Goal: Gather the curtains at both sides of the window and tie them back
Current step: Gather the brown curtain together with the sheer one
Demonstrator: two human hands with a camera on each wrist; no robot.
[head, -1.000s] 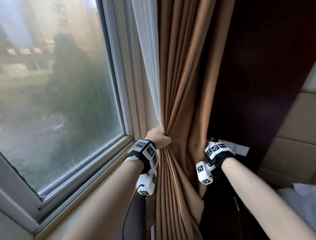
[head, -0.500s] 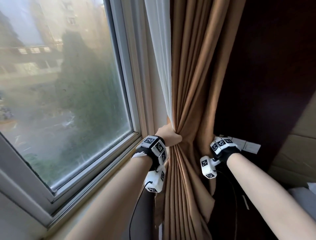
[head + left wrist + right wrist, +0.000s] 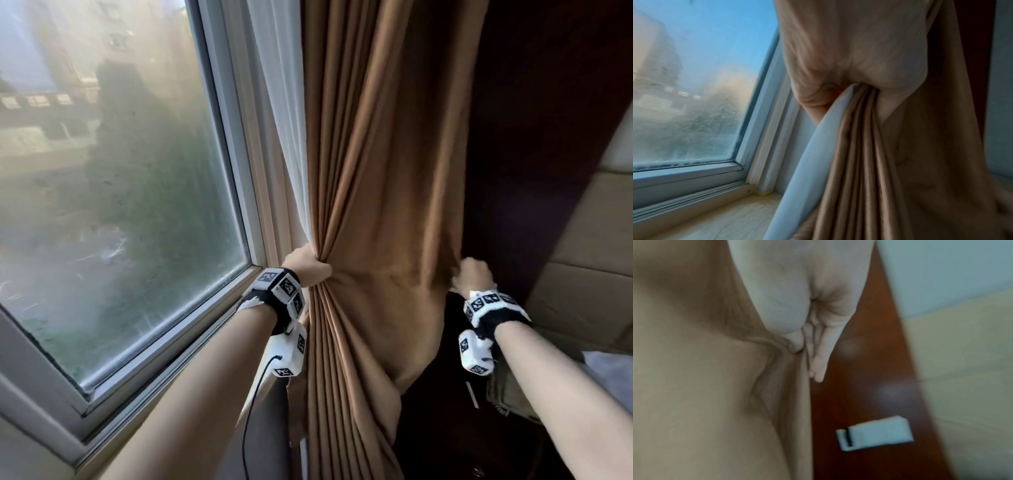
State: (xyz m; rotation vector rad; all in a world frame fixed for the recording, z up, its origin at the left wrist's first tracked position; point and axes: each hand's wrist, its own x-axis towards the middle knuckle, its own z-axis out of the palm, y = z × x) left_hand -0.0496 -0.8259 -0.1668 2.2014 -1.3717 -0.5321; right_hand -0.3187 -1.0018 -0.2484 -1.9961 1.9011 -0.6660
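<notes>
A brown curtain hangs at the right side of the window, with a white sheer curtain along its window-side edge. My left hand grips the gathered left folds of both; the left wrist view shows the brown folds and the white sheer bunched in the hand. My right hand pinches the curtain's right edge at about the same height. In the right wrist view the thumb and fingers pinch the brown cloth. No tieback shows.
A dark wooden panel stands behind the curtain on the right, with a white fitting mounted on it. The window sill runs below the glass. Beige padded panels lie at the far right.
My right hand has come out from behind the curtain, risen and taken hold of its right edge, spreading the cloth wider. My left hand keeps its grip on the folds.
</notes>
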